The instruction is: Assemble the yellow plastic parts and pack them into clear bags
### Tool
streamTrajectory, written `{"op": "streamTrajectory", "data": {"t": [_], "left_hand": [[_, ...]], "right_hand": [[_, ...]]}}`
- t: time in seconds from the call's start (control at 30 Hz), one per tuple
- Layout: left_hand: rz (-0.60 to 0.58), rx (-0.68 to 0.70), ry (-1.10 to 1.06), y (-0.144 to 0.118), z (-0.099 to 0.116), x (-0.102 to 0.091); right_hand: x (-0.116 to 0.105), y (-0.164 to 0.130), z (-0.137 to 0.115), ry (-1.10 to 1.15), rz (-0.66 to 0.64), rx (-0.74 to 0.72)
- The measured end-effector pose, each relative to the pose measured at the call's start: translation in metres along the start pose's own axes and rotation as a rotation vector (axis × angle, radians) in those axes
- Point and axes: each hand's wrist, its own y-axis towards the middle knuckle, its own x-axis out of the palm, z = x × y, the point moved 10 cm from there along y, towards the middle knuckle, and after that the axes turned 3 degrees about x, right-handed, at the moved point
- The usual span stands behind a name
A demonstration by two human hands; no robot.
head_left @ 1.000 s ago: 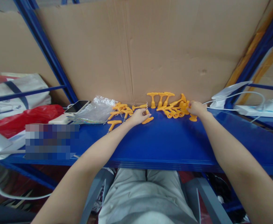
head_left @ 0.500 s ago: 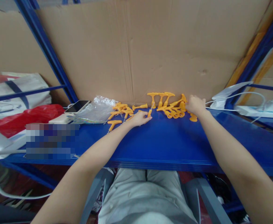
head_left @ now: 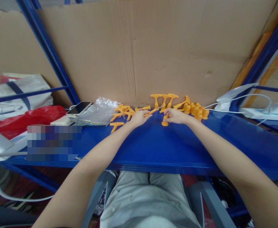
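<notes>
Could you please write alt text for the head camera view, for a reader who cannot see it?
A person's left hand and right hand meet over small orange plastic parts at the back of a blue metal shelf, against a cardboard sheet. The right hand holds one orange part upright; a phone and clear plastic bag lie to the left.
</notes>
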Motion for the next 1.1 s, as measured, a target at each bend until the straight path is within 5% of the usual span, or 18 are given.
{"op": "streamTrajectory", "data": {"t": [0.13, 0.3, 0.6, 1.1], "left_hand": [[-0.012, 0.012, 0.096, -0.002, 0.001, -0.002], [-0.012, 0.05, 0.218, -0.004, 0.003, -0.004], [-0.044, -0.011, 0.345, -0.005, -0.002, -0.007], [-0.003, 0.061, 0.168, -0.004, 0.01, -0.002]], "right_hand": [[0.007, 0.001, 0.001, -0.066, -0.076, -0.038], [-0.008, 0.001, -0.001, -0.201, 0.088, -0.025], [-0.021, -0.004, -0.011, -0.196, 0.139, -0.05], [-0.022, -0.01, -0.035, -0.19, 0.208, -0.233]]}}
